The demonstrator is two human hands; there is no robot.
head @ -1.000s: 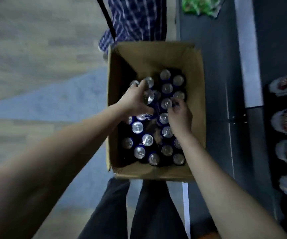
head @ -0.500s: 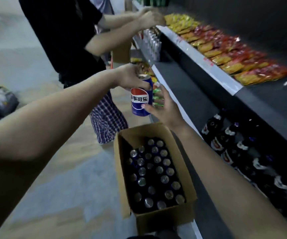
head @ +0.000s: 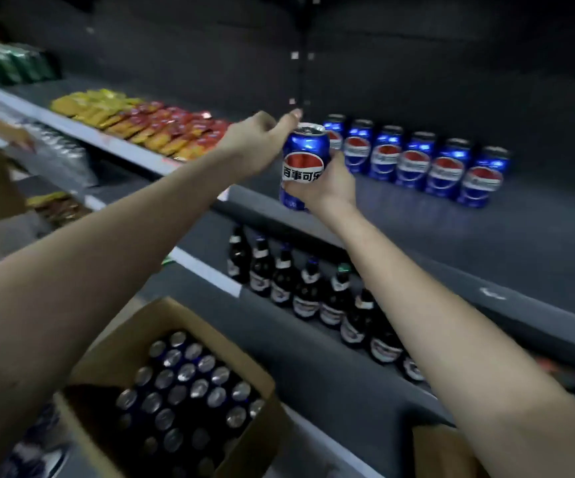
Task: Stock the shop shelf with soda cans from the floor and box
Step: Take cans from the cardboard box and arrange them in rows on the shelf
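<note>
A blue soda can (head: 305, 160) is held upright in the air just in front of the dark shelf (head: 469, 236). My right hand (head: 329, 182) wraps its lower body from behind and below. My left hand (head: 258, 141) pinches its top rim from the left. Behind it, a row of several matching blue cans (head: 417, 163) stands at the back of the shelf. An open cardboard box (head: 131, 343) at bottom left holds several more cans (head: 189, 384), seen from the top.
Dark bottles (head: 310, 291) line the shelf below. Yellow and red snack packets (head: 148, 122) fill the shelf to the left. Another person's hand (head: 20, 136) shows at far left. A second cardboard piece (head: 441, 450) sits at bottom right.
Both hands lifted one can out of the box and up to shelf height. My right hand, open beneath it half a second ago, now grips its body.
</note>
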